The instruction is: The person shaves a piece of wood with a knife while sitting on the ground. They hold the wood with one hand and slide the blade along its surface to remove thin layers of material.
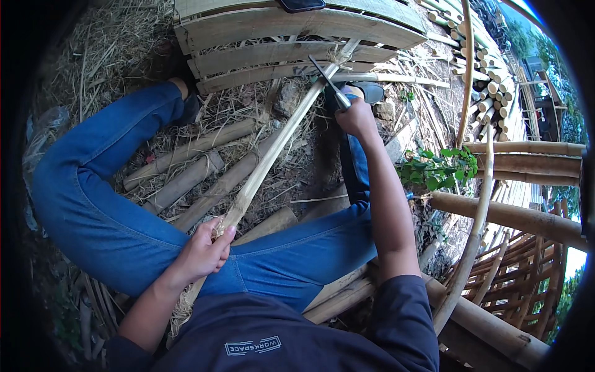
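Note:
My left hand (pixel 199 253) is closed around the near end of a long, pale split bamboo strip (pixel 273 156) in front of my lap. The strip slants away to the upper right, and its far end reaches the wooden slats. Frayed fibres hang about both ends. In my closed right hand (pixel 357 119) is a knife (pixel 336 93) with a dark, narrow blade and a greyish handle. Its blade crosses the strip near the far end; whether the edge bites into it I cannot tell.
A slatted wooden bench (pixel 297 25) stands ahead, with a dark phone (pixel 301 5) on top. Bamboo pieces (pixel 186 180) and shavings cover the ground between my legs. To the right are a leafy plant (pixel 437 168), bamboo rails (pixel 514 214) and stacked poles (pixel 493 93).

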Tool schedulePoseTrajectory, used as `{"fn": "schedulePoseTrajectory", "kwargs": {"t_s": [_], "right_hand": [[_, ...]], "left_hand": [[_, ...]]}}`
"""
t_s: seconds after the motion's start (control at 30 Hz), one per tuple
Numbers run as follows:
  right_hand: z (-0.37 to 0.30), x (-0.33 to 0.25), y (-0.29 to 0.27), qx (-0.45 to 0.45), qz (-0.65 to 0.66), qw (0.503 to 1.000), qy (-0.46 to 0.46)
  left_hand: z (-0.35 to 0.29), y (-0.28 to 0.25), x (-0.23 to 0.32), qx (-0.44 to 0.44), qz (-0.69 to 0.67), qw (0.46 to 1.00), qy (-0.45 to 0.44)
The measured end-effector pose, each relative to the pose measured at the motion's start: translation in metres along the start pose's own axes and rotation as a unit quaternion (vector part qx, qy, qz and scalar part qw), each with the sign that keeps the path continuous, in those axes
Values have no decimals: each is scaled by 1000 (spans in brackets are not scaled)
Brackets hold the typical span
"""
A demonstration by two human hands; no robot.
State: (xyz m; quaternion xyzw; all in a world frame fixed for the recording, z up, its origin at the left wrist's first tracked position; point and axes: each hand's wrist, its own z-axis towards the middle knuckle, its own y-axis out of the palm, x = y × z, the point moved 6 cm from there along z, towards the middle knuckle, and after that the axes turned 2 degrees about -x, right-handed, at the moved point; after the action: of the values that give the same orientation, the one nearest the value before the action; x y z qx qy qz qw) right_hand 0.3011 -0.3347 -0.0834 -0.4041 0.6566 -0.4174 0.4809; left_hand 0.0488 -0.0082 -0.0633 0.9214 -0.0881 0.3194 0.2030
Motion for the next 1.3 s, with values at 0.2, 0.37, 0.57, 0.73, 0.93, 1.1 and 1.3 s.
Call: {"fn": "schedulePoseTrajectory", "kwargs": {"t_s": [0.2, 0.37, 0.57, 0.73, 0.93, 1.1, 1.3], "right_hand": [[4, 6, 1, -20, -36, 999, -30], [15, 29, -8, 22, -65, 997, 43], [-33, 8, -15, 8, -35, 999, -40], [-97, -44, -11, -82, 22, 989, -121], [-162, -83, 19, -176, 79, 958, -212], [-193, -89, 33, -175, 126, 948, -233], [-188, -83, 44, -178, 218, 944, -175]], "left_hand": [[0, -1, -3, 9, 4, 1000, -12], [0, -1, 0, -11, -21, 1000, -8], [0, 1, -1, -10, -35, 999, -18], [0, -2, -4, -12, -37, 999, -26], [2, -2, -3, -13, -39, 999, -23], [0, -1, -5, 15, -48, 998, -44], [0, -2, -3, -37, -53, 998, -12]]}}
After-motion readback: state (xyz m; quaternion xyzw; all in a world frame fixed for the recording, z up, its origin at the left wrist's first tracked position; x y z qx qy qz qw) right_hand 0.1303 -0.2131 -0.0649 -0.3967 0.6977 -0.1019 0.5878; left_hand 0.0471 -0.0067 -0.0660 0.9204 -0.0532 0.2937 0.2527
